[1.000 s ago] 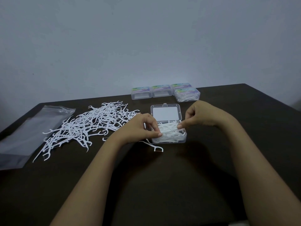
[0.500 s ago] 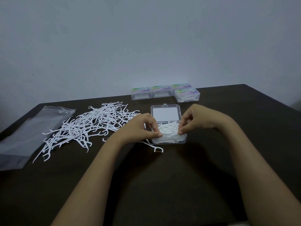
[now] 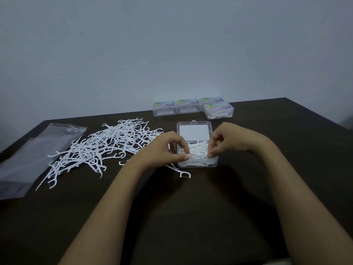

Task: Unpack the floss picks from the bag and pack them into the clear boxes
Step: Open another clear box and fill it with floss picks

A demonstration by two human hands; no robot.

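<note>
An open clear box (image 3: pixel 197 163) sits mid-table, its lid (image 3: pixel 193 131) laid back flat, and white floss picks (image 3: pixel 197 153) fill its tray. My left hand (image 3: pixel 166 149) is at the box's left side, thumb and fingers pinched on picks in the tray. My right hand (image 3: pixel 229 139) is at the right side, its fingertips pressing on the picks there. A loose pile of floss picks (image 3: pixel 107 148) spreads to the left. One single pick (image 3: pixel 181 172) lies in front of the box. The empty clear bag (image 3: pixel 32 157) lies at the far left.
Several closed clear boxes with coloured labels (image 3: pixel 193 108) stand in a row at the table's back edge; the right front one (image 3: pixel 218 111) holds picks. The dark table (image 3: pixel 191 217) ends at a grey wall behind.
My right hand has slid down and left from the box's right rim onto the picks in the tray. My left hand has stayed at the box's left side.
</note>
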